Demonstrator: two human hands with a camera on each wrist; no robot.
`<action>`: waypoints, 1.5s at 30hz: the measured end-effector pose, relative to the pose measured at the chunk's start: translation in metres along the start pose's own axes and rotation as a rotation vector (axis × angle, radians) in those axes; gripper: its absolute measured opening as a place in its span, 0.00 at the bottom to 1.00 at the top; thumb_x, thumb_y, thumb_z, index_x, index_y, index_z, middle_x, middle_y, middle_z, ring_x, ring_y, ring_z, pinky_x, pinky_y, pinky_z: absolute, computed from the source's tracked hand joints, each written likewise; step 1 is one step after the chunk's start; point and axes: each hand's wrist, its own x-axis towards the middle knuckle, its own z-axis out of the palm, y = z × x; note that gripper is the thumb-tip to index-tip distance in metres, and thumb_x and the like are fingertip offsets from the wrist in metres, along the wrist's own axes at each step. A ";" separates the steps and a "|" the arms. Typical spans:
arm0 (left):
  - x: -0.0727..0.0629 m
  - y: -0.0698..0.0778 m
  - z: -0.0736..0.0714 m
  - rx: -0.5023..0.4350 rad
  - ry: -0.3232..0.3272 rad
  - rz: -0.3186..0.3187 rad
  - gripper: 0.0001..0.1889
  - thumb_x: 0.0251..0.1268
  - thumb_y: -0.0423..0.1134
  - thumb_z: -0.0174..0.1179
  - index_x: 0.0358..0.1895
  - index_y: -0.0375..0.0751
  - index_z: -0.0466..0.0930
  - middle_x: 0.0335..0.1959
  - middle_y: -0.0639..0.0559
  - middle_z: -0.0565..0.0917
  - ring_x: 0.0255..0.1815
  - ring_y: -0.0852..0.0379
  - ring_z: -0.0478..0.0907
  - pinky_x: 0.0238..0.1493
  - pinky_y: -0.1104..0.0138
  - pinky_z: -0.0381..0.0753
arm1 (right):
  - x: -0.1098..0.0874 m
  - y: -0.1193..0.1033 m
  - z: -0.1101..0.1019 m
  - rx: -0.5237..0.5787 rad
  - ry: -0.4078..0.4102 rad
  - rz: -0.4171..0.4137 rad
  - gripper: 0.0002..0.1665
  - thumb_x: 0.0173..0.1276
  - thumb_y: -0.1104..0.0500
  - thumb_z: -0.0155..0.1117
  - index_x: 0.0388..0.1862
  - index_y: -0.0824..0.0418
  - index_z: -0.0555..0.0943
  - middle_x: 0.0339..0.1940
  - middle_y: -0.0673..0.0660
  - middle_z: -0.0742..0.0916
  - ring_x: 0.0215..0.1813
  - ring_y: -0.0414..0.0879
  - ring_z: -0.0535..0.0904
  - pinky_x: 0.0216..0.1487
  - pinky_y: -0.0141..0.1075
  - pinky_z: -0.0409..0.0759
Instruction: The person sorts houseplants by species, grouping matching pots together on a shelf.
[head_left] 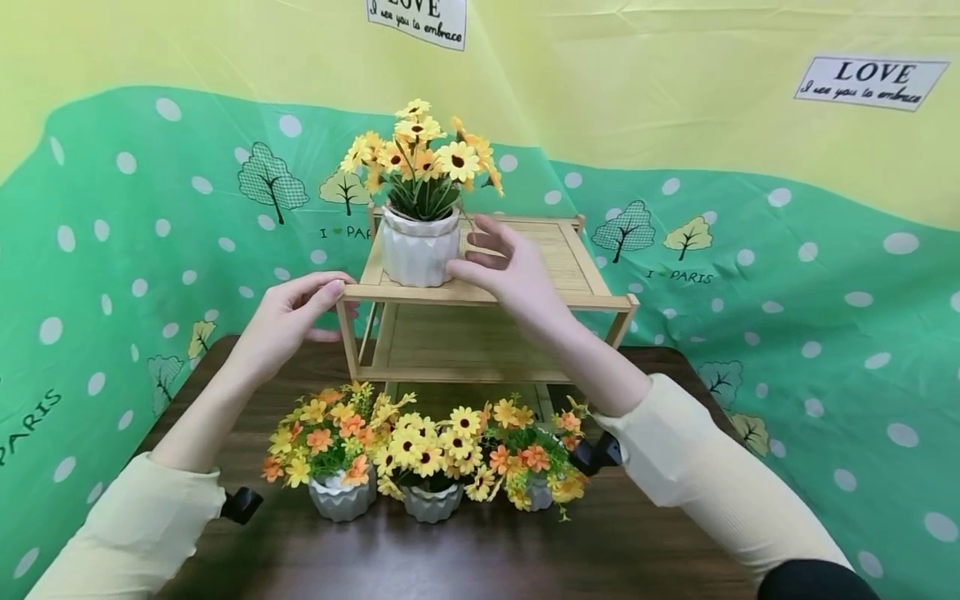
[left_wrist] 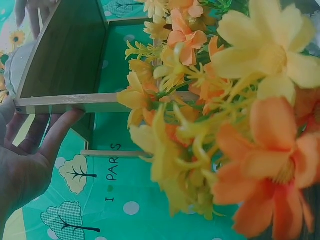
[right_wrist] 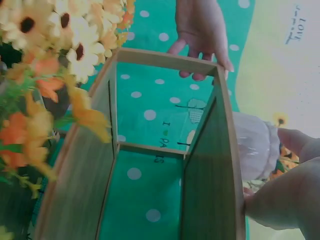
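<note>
A white ribbed pot [head_left: 422, 250] of yellow daisy-like flowers [head_left: 427, 158] stands upright at the left end of the top board of a light wooden shelf rack [head_left: 487, 293]. My left hand [head_left: 288, 312] grips the rack's front left corner, thumb above and fingers beneath; the left wrist view shows this hold on the wooden post [left_wrist: 55, 104]. Beside the pot is my right hand [head_left: 510, 267], its thumb tip at the pot's lower right side and its loosely bent fingers spread behind. In the right wrist view, the right thumb [right_wrist: 275, 200] lies close to the board's edge.
In front of the rack, three more white pots stand on the dark wooden table [head_left: 480, 567]: orange-and-yellow flowers [head_left: 330, 433] at left, yellow daisies [head_left: 427, 454] in the middle, orange-and-yellow flowers [head_left: 536, 457] at right. A green and yellow printed cloth [head_left: 750, 333] hangs behind.
</note>
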 end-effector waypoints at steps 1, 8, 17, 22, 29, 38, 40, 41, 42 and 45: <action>0.000 0.000 0.000 0.001 0.002 -0.001 0.24 0.82 0.54 0.51 0.68 0.43 0.76 0.65 0.48 0.77 0.59 0.68 0.79 0.48 0.57 0.93 | -0.005 0.001 -0.003 0.002 0.001 -0.003 0.48 0.67 0.54 0.74 0.82 0.53 0.62 0.76 0.57 0.75 0.75 0.52 0.75 0.76 0.46 0.77; 0.001 -0.001 0.002 -0.009 -0.007 -0.003 0.24 0.81 0.55 0.51 0.68 0.44 0.76 0.65 0.47 0.77 0.58 0.67 0.80 0.47 0.57 0.93 | -0.049 0.011 -0.017 0.068 0.050 -0.099 0.40 0.71 0.57 0.71 0.79 0.48 0.67 0.73 0.56 0.78 0.71 0.49 0.79 0.73 0.44 0.80; 0.002 -0.001 0.002 -0.015 0.005 0.002 0.24 0.81 0.55 0.51 0.67 0.44 0.77 0.60 0.51 0.79 0.55 0.67 0.82 0.47 0.57 0.93 | -0.114 0.044 0.002 -0.006 0.108 -0.285 0.36 0.70 0.67 0.67 0.75 0.57 0.70 0.69 0.59 0.82 0.63 0.46 0.84 0.67 0.33 0.83; 0.001 -0.003 0.002 -0.020 0.006 0.002 0.23 0.82 0.54 0.51 0.67 0.44 0.77 0.58 0.55 0.80 0.54 0.67 0.83 0.46 0.59 0.93 | -0.150 0.075 0.021 0.023 0.083 -0.309 0.36 0.70 0.71 0.66 0.75 0.55 0.71 0.66 0.61 0.83 0.61 0.45 0.86 0.62 0.35 0.87; 0.001 -0.003 0.001 -0.017 0.005 0.006 0.24 0.82 0.54 0.51 0.68 0.43 0.77 0.59 0.52 0.80 0.54 0.67 0.83 0.46 0.60 0.93 | -0.186 0.111 0.041 0.082 0.002 -0.267 0.36 0.72 0.72 0.64 0.77 0.62 0.68 0.66 0.69 0.82 0.61 0.46 0.86 0.61 0.37 0.88; 0.002 -0.001 0.001 -0.010 0.011 0.009 0.24 0.81 0.54 0.51 0.68 0.43 0.77 0.60 0.52 0.80 0.55 0.67 0.82 0.46 0.57 0.93 | -0.202 0.137 0.048 0.127 -0.077 -0.168 0.32 0.74 0.70 0.63 0.74 0.64 0.69 0.64 0.67 0.83 0.61 0.47 0.86 0.58 0.38 0.89; 0.003 -0.001 0.001 -0.012 0.011 0.011 0.24 0.81 0.54 0.51 0.68 0.43 0.77 0.59 0.53 0.80 0.55 0.67 0.83 0.46 0.59 0.93 | -0.205 0.143 0.048 0.131 -0.100 -0.181 0.31 0.73 0.71 0.63 0.74 0.65 0.70 0.63 0.68 0.84 0.60 0.47 0.87 0.58 0.39 0.90; 0.003 -0.001 0.001 -0.012 0.010 0.012 0.24 0.81 0.54 0.51 0.68 0.43 0.77 0.59 0.53 0.80 0.54 0.67 0.83 0.45 0.60 0.93 | -0.206 0.146 0.048 0.130 -0.113 -0.209 0.31 0.73 0.72 0.63 0.73 0.66 0.70 0.62 0.69 0.84 0.60 0.48 0.87 0.57 0.39 0.90; 0.003 -0.001 0.001 -0.013 0.011 0.012 0.24 0.81 0.54 0.51 0.68 0.43 0.77 0.58 0.54 0.81 0.54 0.67 0.83 0.45 0.60 0.93 | -0.207 0.149 0.048 0.131 -0.123 -0.224 0.30 0.72 0.72 0.63 0.72 0.67 0.71 0.61 0.70 0.84 0.59 0.49 0.87 0.57 0.40 0.90; 0.002 -0.002 0.001 -0.014 0.012 0.009 0.24 0.81 0.54 0.51 0.67 0.43 0.77 0.56 0.55 0.82 0.53 0.67 0.84 0.46 0.58 0.93 | -0.213 0.156 0.050 0.121 -0.162 -0.259 0.27 0.72 0.72 0.63 0.69 0.69 0.74 0.58 0.70 0.86 0.57 0.48 0.88 0.56 0.41 0.90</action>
